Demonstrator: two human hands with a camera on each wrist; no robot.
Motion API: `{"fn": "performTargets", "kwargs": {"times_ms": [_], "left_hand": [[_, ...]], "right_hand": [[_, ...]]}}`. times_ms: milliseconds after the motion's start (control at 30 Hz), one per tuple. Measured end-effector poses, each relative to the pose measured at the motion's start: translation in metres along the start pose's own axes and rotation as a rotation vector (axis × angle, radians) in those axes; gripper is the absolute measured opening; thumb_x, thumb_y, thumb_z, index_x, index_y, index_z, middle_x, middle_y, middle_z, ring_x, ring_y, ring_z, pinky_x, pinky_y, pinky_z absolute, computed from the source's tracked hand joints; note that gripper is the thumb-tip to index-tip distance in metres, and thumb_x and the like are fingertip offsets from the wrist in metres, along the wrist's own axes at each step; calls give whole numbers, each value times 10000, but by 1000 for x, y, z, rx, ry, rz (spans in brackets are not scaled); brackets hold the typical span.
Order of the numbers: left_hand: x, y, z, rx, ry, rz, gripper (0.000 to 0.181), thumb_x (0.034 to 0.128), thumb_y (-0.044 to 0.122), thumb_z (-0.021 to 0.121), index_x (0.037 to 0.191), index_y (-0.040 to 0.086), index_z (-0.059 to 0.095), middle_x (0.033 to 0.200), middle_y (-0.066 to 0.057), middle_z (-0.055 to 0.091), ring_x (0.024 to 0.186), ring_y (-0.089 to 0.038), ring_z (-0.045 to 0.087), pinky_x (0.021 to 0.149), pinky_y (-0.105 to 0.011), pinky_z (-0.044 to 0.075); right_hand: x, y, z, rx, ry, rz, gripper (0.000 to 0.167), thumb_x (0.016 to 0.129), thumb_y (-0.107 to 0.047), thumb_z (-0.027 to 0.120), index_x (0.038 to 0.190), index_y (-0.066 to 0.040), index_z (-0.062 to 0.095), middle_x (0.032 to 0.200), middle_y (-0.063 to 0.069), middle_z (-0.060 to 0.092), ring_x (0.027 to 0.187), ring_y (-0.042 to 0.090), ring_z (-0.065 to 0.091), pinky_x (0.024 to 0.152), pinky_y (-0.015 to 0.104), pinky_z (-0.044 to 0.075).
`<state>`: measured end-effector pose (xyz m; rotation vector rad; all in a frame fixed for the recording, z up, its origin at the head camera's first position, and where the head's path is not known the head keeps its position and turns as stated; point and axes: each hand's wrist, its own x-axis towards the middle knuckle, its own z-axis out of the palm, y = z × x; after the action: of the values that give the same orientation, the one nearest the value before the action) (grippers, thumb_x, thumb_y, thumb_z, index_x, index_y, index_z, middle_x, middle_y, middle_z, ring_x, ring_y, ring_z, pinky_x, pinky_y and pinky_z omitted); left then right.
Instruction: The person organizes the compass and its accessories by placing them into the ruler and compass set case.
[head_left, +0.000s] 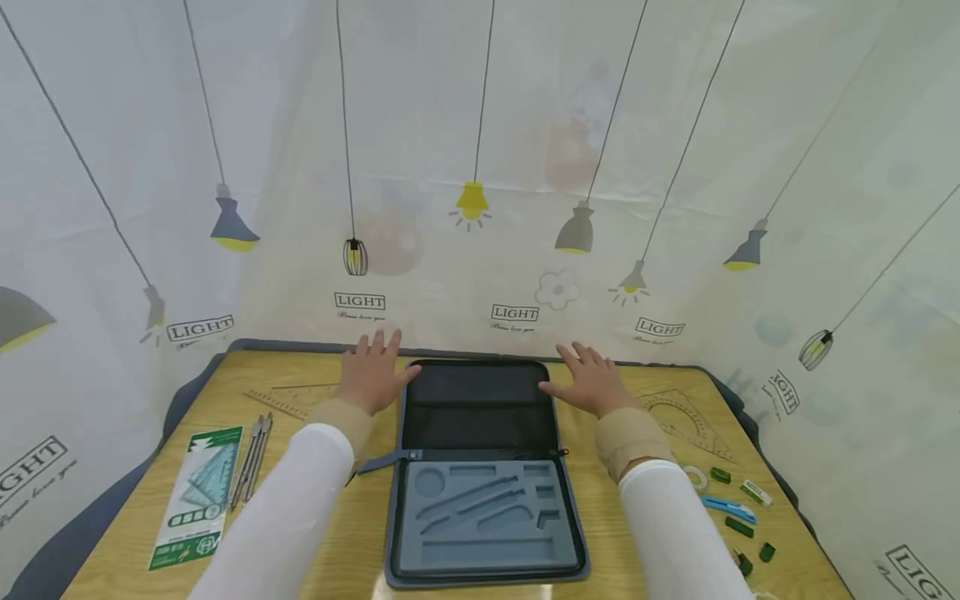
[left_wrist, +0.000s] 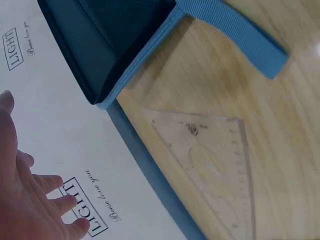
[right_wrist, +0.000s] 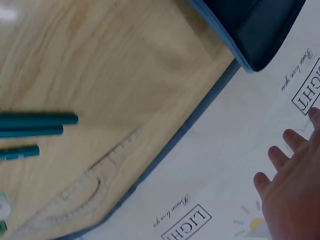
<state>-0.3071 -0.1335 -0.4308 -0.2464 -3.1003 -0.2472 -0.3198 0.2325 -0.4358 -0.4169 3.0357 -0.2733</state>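
**Case unfolded, nothing in either hand**

So, biggest first: a lamp-print sheet [head_left: 450,108] hangs behind the table [head_left: 356,533]. The case [head_left: 476,425] sits mid-table, lid to the far side, its grey tray [head_left: 465,533] nearest the person, with every slot bare as far as I can see.

The left hand [head_left: 371,375] and right hand [head_left: 592,383] are either side of the lid, fingers spread, so neither grip has anything in it. Can't tell if the thumbs touch the lid.

Then the smaller stuff. Off left: a green-and-white packet [head_left: 197,498], slim metal tools [head_left: 258,458] just beside it, and a clear set square [left_wrist: 227,145]. Off right: another clear triangle [head_left: 701,429], a blue cutter [head_left: 729,508], a white ring [head_left: 704,481], an eraser [head_left: 756,492] and little dark green bits [head_left: 739,527].

My read: the step in hand is getting the case spread. Next move probably calls for reaching to a loose piece and matching it to its slot.
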Motion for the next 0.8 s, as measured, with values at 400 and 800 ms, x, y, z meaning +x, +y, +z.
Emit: {"fn": "performTargets", "kwargs": {"times_ms": [400,800], "left_hand": [[-31,16,31,-630,-97,28,731,1000,323,435,1475,-85,58,1529,-301,111,1414,-441,114,1142,-557,140],[-45,8,66,-754,-125,-145,636,962,121,457,1430,-156,127,1375,-383,361,1290,-471,370,1068,-532,325]], "right_hand": [[-39,10,27,125,101,-128,741,887,-497,582,1463,-100,340,1481,195,346,1328,413,355,1045,591,313],[-101,34,24,288,97,69,411,906,-233,624,1288,-110,537,1313,154,508,1086,348,550,804,459,499]]}}
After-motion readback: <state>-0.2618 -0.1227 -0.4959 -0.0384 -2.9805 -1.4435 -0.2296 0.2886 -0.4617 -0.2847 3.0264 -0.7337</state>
